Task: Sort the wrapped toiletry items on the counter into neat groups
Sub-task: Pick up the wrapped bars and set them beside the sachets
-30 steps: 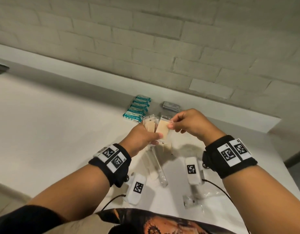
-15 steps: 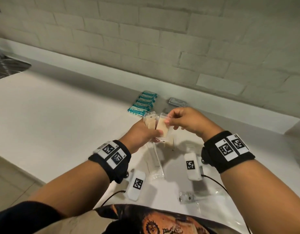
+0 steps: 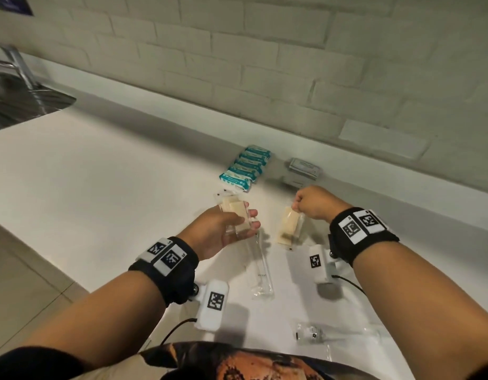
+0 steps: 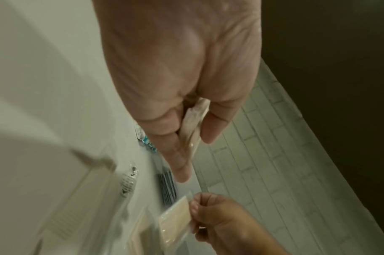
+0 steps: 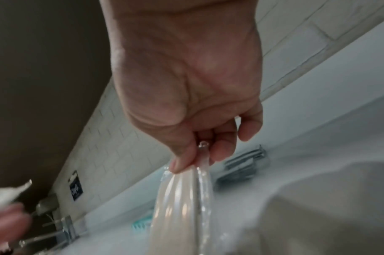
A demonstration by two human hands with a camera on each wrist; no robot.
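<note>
My left hand [image 3: 234,223] holds a small stack of clear-wrapped beige pads [image 3: 236,212] [image 4: 194,127] between thumb and fingers, above the white counter [image 3: 100,187]. To its right, my right hand [image 3: 310,204] pinches the top edge of another clear-wrapped beige packet [image 3: 288,227] [image 5: 182,203], which hangs down just over the counter. A row of teal-and-white wrapped items [image 3: 245,167] lies near the wall, with a stack of grey packets [image 3: 303,171] beside it. A long clear-wrapped stick-like item [image 3: 260,267] lies between my hands.
A small clear-wrapped item [image 3: 310,333] lies near the counter's front edge at the right. A steel sink [image 3: 23,102] with a tap sits at far left. A white brick wall [image 3: 264,64] backs the counter.
My hands have drawn apart: the right hand pulled one beige packet away to the right and lower, while the left keeps the rest of the stack.
</note>
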